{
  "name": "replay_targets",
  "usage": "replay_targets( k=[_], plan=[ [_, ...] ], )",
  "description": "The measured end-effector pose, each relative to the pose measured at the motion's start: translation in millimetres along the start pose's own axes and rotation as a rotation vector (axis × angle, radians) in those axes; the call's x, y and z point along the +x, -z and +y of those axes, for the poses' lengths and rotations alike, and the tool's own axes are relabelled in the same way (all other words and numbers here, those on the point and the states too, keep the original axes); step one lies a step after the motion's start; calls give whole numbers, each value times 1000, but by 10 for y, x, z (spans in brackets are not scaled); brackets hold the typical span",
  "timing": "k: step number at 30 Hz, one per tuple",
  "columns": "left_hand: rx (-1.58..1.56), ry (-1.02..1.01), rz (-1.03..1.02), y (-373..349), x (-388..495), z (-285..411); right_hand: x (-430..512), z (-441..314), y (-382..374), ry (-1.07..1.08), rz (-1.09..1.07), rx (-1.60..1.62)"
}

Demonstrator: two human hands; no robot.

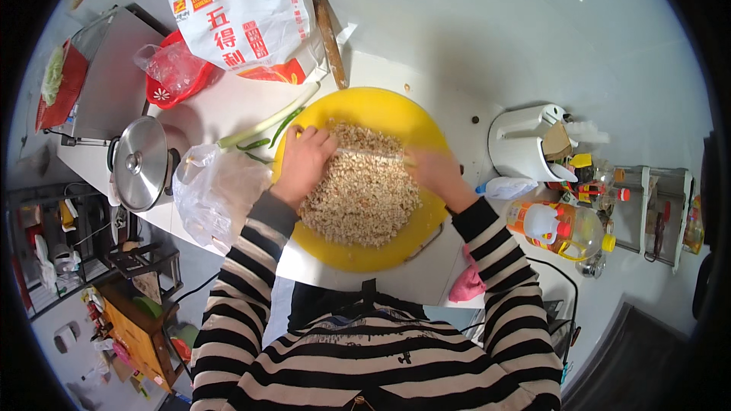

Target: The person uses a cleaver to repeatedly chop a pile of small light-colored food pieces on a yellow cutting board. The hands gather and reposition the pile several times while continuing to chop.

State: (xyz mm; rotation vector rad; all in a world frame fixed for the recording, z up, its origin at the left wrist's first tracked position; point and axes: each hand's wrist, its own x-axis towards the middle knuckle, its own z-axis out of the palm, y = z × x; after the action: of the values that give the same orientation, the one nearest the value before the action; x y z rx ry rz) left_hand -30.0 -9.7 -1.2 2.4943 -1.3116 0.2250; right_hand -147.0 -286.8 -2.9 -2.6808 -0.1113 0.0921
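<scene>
A round yellow cutting board (pixel 354 260) lies on the white counter. Finely chopped, pale brown food (pixel 365 200) is heaped over its middle. Across the upper part of the heap, a thin metal knife blade (pixel 371 154) is seen nearly edge-on. My right hand (pixel 431 174), blurred by motion, is closed around the knife's handle end at the right. My left hand (pixel 308 157) is at the blade's other end with bent fingers, beside the food; whether it pinches the blade cannot be made out. Part of the handle is hidden.
Left of the board are a clear plastic bag (pixel 214 194), green chillies (pixel 285 124), a leek or green onion (pixel 268 121) and a lidded steel pot (pixel 140 165). Behind stand a flour sack (pixel 245 17) and wooden rolling pin (pixel 332 45). Rightward are an oil bottle (pixel 577 234) and pink cloth (pixel 467 282).
</scene>
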Motion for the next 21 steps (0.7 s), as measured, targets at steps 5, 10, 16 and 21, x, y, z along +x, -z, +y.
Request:
replay_targets(
  k=[5, 10, 16, 21],
  plan=[
    [-41, 3, -6, -274, 77, 3, 47, 175, -124, -36, -39, -95],
    [15, -39, -46, -199, 157, -18, 41, 171, -72, -52, -90, -12],
    [-12, -77, -86, -259, 495, -224, 277, 288, 106, -109, -89, -131],
    [-17, -61, -118, -383, 537, -216, 316, 418, -2, -128, -125, -149]
  ],
)
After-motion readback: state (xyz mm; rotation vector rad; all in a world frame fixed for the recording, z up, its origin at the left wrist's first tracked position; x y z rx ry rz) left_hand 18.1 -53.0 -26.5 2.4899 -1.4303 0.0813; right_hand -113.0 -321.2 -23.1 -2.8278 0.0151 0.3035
